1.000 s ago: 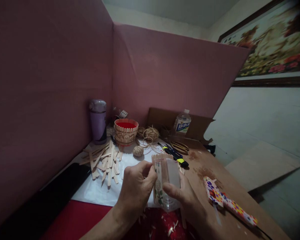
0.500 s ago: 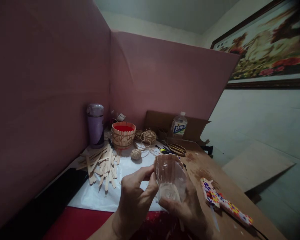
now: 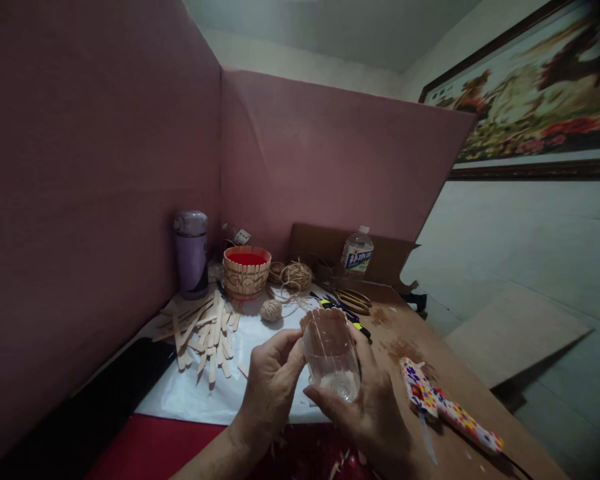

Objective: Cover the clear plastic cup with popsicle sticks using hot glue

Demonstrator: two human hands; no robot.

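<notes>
A clear plastic cup, with wooden sticks fixed along its far wall, is tilted so its mouth faces me. My right hand cradles it from below and behind, thumb curled across the bottom. My left hand pinches the cup's left rim with thumb and fingers. A heap of loose wooden sticks lies on the white sheet to the left. A colourful patterned glue gun rests on the brown table at the right.
At the back stand a purple flask, a stick-clad basket with a red inside, twine, a small twine ball, a water bottle, scissors and a yellow-black cutter. Pink partitions wall the left and back.
The cup went from nearly upright to tilted with its mouth toward me. Both hands turned with it and stayed on it.
</notes>
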